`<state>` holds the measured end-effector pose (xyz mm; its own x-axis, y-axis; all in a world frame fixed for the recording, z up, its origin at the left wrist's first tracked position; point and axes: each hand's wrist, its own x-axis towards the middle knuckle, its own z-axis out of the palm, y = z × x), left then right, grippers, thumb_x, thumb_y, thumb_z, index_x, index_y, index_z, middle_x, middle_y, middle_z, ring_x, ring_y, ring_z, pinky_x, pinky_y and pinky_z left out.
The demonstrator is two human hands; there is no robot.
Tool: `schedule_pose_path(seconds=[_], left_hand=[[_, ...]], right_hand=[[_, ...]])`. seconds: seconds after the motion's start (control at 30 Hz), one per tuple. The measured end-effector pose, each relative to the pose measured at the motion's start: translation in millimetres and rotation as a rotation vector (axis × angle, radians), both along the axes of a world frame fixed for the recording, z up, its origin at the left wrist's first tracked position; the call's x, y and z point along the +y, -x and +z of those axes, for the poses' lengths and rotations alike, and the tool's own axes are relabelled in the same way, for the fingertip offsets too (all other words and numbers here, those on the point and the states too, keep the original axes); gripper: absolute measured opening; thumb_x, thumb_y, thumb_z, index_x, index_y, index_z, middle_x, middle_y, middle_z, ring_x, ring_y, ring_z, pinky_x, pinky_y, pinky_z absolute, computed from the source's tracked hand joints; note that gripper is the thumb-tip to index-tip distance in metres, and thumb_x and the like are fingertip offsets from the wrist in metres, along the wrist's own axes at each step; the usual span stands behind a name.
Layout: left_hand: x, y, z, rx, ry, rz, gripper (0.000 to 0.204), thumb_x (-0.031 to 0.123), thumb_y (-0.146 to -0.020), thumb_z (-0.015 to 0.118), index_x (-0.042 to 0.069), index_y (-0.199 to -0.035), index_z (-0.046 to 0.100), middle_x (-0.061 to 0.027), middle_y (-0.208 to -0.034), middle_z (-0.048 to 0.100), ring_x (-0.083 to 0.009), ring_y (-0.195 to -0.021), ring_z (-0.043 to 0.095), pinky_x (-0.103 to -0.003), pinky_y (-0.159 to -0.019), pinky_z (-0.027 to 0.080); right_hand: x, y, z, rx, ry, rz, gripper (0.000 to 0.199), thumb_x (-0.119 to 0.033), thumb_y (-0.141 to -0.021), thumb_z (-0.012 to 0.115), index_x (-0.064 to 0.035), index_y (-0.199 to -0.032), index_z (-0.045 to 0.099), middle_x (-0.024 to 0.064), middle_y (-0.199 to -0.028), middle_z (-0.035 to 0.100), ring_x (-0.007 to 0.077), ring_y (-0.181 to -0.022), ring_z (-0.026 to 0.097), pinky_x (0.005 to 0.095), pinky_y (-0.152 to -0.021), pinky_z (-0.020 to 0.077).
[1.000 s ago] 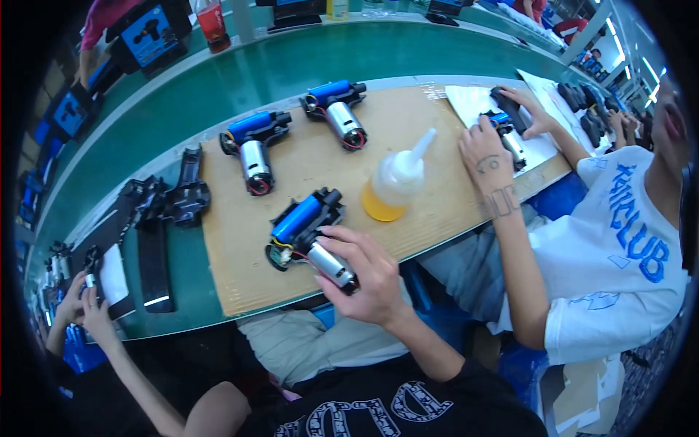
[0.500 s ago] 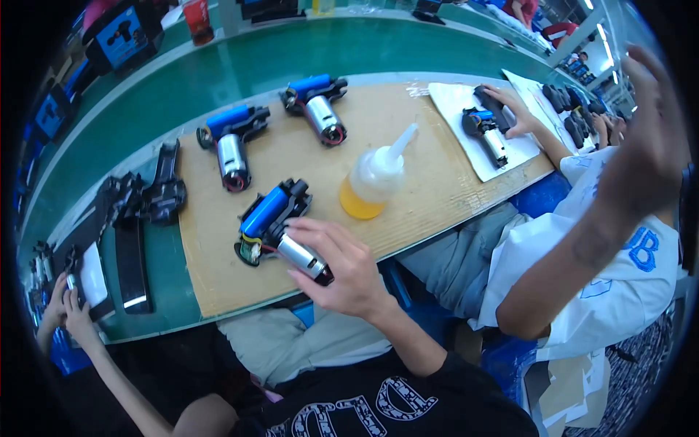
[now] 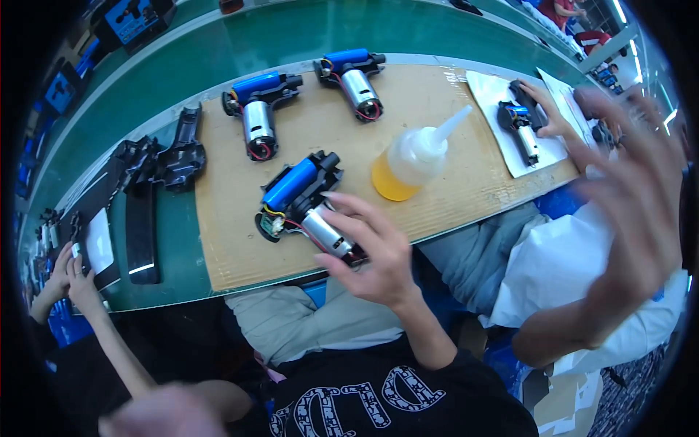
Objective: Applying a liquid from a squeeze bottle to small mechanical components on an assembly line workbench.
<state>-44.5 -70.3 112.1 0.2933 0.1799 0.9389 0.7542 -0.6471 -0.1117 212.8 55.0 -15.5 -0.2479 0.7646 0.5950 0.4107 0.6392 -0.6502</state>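
An open black shell half carrying a blue cylinder, a silver motor, wires and a small green circuit board, a motor assembly [image 3: 296,185], lies on the cardboard. My right hand [image 3: 371,247] reaches in from the lower right and grips its silver motor, fingers on the far side, thumb on the near side. My left hand [image 3: 164,414] is a blur at the lower left edge, away from the table; its fingers cannot be made out. A squeeze bottle [image 3: 411,164] of amber liquid with a long nozzle stands right of the motor assembly.
Two similar assemblies stand farther back, one [image 3: 260,120] left, one [image 3: 357,84] right, on the cardboard sheet [image 3: 237,251]. Black shell parts [image 3: 182,156] lie at its left. A co-worker's blurred hand [image 3: 633,197] is raised at right; another co-worker's hands [image 3: 76,280] work at far left.
The view has shifted, so the tabletop appears higher and farther right. My left hand has come into view, blurred. My right hand stays on the motor. The co-worker's raised hand has lowered somewhat.
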Motion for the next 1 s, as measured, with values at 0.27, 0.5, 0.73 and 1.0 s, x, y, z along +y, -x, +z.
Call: schedule_pose_path(seconds=[0.27,0.5,0.73,1.0], left_hand=[[76,-61,-125,-0.641,0.858,0.107,0.068,0.0,-0.076,0.082,-0.004,-0.136,0.05,-0.021,-0.129,0.066,-0.0323,-0.118,0.065,-0.04,-0.101,0.051],[85,-59,-134,-0.476,0.812,0.185,0.049,-0.004,-0.075,0.084,-0.004,-0.12,0.065,-0.0171,-0.118,0.073,-0.0228,-0.103,0.072,-0.032,-0.088,0.058],[94,-57,-134,-0.489,0.793,0.194,0.046,0.001,-0.072,0.088,0.0,-0.114,0.07,-0.016,-0.117,0.074,-0.0207,-0.092,0.074,-0.027,-0.074,0.056],[100,-57,-127,-0.432,0.837,0.164,0.044,0.001,-0.075,0.086,-0.001,-0.115,0.067,-0.0178,-0.122,0.072,-0.0207,-0.099,0.072,-0.028,-0.075,0.055]], right_hand=[[16,-34,-2,0.225,-0.003,-0.576,0.079,-0.009,-0.079,0.081,-0.003,-0.147,0.039,0.015,-0.138,0.053,0.0257,-0.121,0.056,0.0386,-0.104,0.0426],[30,-35,-6,0.018,0.183,-0.423,0.076,-0.012,-0.081,0.081,-0.0001,-0.144,0.04,0.0181,-0.128,0.06,0.0291,-0.118,0.061,0.0401,-0.104,0.0451],[31,-35,-11,-0.061,0.145,-0.482,0.075,-0.014,-0.082,0.081,0.0014,-0.143,0.04,0.0201,-0.123,0.064,0.0307,-0.114,0.065,0.0412,-0.1,0.0487],[38,-31,-5,-0.075,0.113,-0.517,0.079,-0.016,-0.08,0.085,0.0006,-0.143,0.04,0.0189,-0.12,0.065,0.0295,-0.114,0.065,0.0417,-0.099,0.0494]])
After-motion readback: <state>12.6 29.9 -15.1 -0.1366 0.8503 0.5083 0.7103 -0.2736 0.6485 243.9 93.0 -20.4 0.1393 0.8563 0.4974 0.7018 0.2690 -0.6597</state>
